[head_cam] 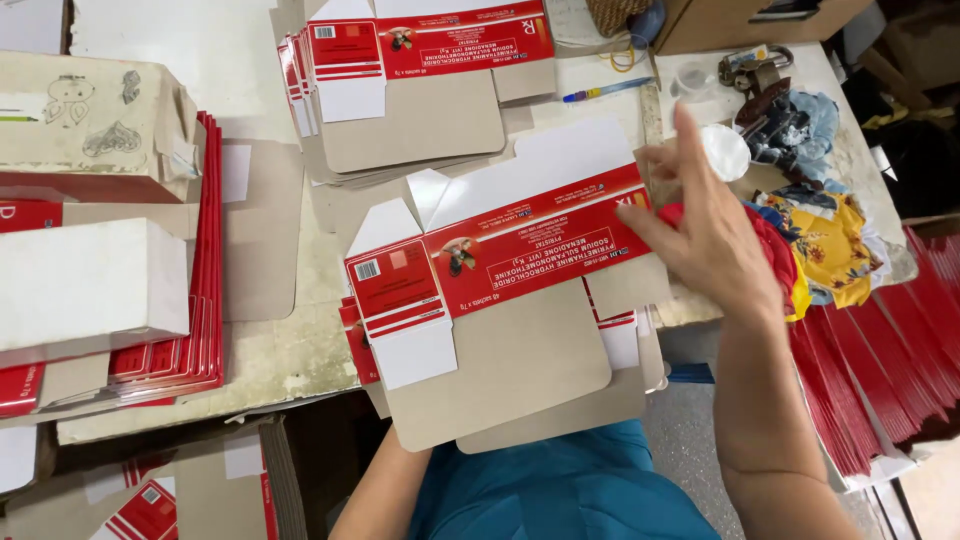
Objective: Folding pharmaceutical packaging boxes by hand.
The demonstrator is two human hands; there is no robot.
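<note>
The right hand (715,235) rests at the 3 o'clock end of a flat, unfolded red-and-white carton (500,290) lying printed side up on the surface (270,350), on top of a few more flat cartons. Its grip is loose: fingers spread and mostly straight, fingertips touching the carton's red band, with a bunched red cloth (770,250) tucked under the palm, apparently held there. A small white round lid (724,152) sits just beyond the fingers at 12 o'clock.

To do this well, I judge the hand should press flat and even near the edge so the carton does not slide off the pile beneath.

The left arm reaches under the carton from 6 o'clock; its hand is hidden, so its grip cannot be told.

A second stack of cartons (400,90) lies at 11 o'clock.
</note>
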